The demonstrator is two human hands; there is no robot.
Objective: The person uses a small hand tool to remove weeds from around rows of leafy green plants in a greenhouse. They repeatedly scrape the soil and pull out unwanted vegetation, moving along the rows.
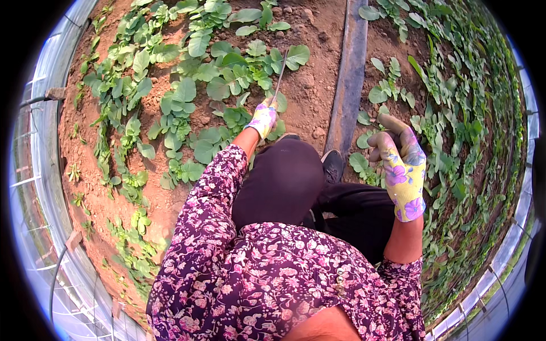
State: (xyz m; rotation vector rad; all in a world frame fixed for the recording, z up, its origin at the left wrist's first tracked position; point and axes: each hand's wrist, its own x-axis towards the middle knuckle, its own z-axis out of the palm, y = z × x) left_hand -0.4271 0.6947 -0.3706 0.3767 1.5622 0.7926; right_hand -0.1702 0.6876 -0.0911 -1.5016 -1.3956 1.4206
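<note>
My left hand [265, 116], in a yellow floral glove with a soiled palm side, is closed on a thin metal tool [282, 73] whose narrow shaft points away from me. The tool's working end lies beside broad green leaves [297, 57] of a low leafy plant. My right hand [400, 164], in a matching glove, is raised above my right thigh near small leafy plants [359, 162]. Its fingers are curled and partly apart, and no object shows in it. Low leafy plants [183, 96] grow in reddish-brown soil [315, 89] before me.
A dark flat strip [350, 55] runs lengthwise between the plantings, by my shoe [333, 166]. Dense green plants [460, 128] grow at the right. Clear plastic sheeting [40, 140] on a frame bounds the left side, and similar sheeting [507, 238] curves along the right.
</note>
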